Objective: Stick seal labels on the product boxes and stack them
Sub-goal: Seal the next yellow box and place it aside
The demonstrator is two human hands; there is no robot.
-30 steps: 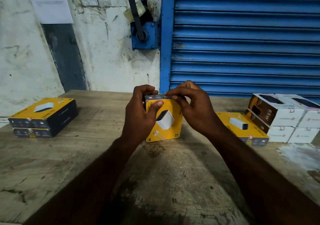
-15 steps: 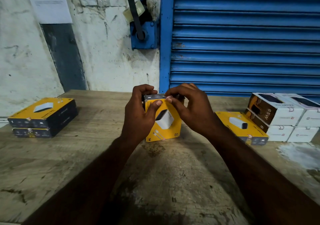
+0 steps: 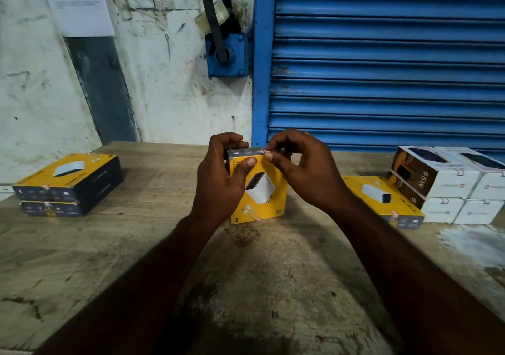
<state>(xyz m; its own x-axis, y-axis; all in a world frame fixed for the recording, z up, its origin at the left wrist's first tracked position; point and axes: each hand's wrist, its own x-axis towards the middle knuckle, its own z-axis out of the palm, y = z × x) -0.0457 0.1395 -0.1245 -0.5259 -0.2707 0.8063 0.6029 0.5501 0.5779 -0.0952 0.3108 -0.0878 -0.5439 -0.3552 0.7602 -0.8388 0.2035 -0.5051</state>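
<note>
A yellow product box (image 3: 262, 191) with a white charger pictured on it stands on edge on the wooden table (image 3: 109, 259), tilted toward me. My left hand (image 3: 221, 180) grips its left side, thumb across the front near the top. My right hand (image 3: 303, 169) pinches a small reddish seal label (image 3: 265, 151) at the box's top edge with thumb and forefinger. Two yellow boxes (image 3: 68, 185) lie stacked at the left of the table. Another yellow box (image 3: 382, 199) lies flat at the right.
Several white and brown boxes (image 3: 448, 185) marked 65W are stacked at the far right, touching the flat yellow box. A blue roller shutter (image 3: 382, 62) and a stained white wall (image 3: 164, 81) stand behind the table. A whitish patch (image 3: 470, 242) marks the table's right side.
My right thumb and forefinger have shifted slightly along the box's top edge, and the small label now shows there. The box and my left hand have hardly moved.
</note>
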